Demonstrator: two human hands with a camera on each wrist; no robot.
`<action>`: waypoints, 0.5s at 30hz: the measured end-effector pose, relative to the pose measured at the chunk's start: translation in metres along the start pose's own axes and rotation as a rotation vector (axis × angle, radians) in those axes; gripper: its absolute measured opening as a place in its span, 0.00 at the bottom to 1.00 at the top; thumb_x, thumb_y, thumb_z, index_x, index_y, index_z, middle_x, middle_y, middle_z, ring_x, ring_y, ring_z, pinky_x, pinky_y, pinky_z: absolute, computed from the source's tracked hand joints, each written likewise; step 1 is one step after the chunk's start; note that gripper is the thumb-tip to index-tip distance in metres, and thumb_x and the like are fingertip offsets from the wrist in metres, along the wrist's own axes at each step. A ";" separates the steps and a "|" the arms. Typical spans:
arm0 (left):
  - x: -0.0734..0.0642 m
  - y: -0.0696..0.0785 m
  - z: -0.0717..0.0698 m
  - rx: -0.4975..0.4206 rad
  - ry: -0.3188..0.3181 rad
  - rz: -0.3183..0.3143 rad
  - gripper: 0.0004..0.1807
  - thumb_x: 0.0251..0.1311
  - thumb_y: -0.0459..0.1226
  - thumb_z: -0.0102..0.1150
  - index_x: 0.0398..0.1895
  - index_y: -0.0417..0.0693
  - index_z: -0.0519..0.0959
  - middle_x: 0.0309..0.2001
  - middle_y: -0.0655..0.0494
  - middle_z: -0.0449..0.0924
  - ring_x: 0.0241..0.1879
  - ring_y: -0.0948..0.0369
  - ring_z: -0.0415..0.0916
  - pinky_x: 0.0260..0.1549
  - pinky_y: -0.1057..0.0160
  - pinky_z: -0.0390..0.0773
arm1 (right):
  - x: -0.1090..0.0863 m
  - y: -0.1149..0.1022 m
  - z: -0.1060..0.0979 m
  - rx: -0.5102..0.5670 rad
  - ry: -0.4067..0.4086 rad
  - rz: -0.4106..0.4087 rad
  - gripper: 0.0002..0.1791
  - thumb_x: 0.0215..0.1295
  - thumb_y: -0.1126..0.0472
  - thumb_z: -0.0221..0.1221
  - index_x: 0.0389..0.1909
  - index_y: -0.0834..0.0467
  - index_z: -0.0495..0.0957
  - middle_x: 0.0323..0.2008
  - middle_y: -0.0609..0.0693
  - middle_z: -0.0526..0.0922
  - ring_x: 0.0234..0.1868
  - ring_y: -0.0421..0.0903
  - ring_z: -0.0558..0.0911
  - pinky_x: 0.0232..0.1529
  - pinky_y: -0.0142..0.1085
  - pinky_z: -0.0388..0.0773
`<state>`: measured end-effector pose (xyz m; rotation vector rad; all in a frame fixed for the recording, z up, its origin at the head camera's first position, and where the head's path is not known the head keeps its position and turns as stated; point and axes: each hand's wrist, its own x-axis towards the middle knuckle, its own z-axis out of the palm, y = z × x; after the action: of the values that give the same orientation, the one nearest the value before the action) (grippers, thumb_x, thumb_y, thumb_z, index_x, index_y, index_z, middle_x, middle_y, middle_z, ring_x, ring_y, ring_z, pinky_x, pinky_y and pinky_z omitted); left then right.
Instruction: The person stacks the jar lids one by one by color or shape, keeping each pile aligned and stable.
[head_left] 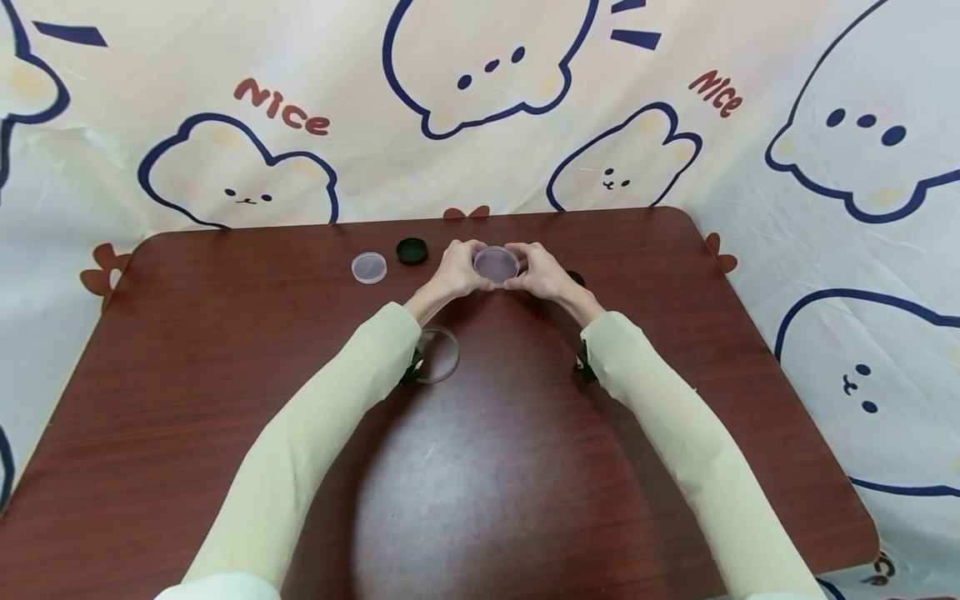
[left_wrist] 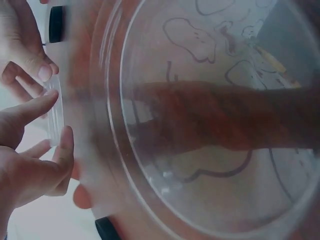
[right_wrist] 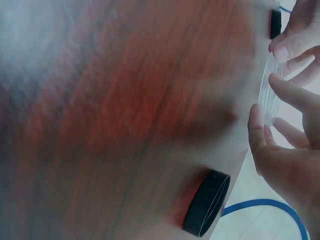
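Note:
A round, clear petri dish (head_left: 497,265) is held between both hands near the far side of the table. My left hand (head_left: 459,268) pinches its left rim between thumb and fingers. On the opposite rim, my right hand (head_left: 542,271) grips it the same way, with the two thumbs close together at the near edge. In the right wrist view the dish (right_wrist: 270,92) is seen edge-on, with fingertips along its rim. A larger clear round dish (head_left: 452,365) lies on the table beside the left wrist, partly hidden by the sleeve.
Left of the hands, another clear dish (head_left: 369,267) and a black round lid-like piece (head_left: 412,251) lie on the brown table (head_left: 225,367). A second black round piece (right_wrist: 206,203) sits by the right hand, mostly hidden in the head view. A patterned cloth (head_left: 465,175) hangs behind.

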<state>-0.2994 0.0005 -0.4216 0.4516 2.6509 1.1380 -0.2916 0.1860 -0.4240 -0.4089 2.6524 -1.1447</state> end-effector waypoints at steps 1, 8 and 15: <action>-0.002 0.001 -0.001 0.005 -0.001 0.003 0.37 0.48 0.33 0.74 0.63 0.38 0.69 0.55 0.40 0.68 0.55 0.50 0.62 0.54 0.56 0.66 | -0.002 -0.001 0.001 0.005 0.000 -0.002 0.39 0.57 0.69 0.67 0.68 0.67 0.62 0.58 0.64 0.69 0.50 0.55 0.77 0.47 0.42 0.76; -0.019 0.001 -0.008 -0.007 0.000 0.035 0.36 0.47 0.34 0.74 0.62 0.38 0.71 0.53 0.41 0.69 0.54 0.51 0.62 0.52 0.55 0.66 | -0.016 -0.014 0.007 0.008 0.030 0.001 0.38 0.56 0.69 0.67 0.68 0.67 0.63 0.58 0.64 0.66 0.50 0.54 0.77 0.46 0.40 0.76; -0.044 -0.006 -0.003 -0.070 0.052 0.079 0.39 0.48 0.32 0.74 0.65 0.36 0.68 0.51 0.40 0.67 0.48 0.50 0.73 0.47 0.58 0.74 | -0.033 -0.024 0.020 0.020 0.066 -0.014 0.38 0.55 0.70 0.67 0.68 0.66 0.64 0.59 0.64 0.63 0.45 0.52 0.79 0.44 0.38 0.78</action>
<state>-0.2604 -0.0209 -0.4205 0.5254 2.6486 1.2784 -0.2502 0.1682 -0.4162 -0.3941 2.6957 -1.2083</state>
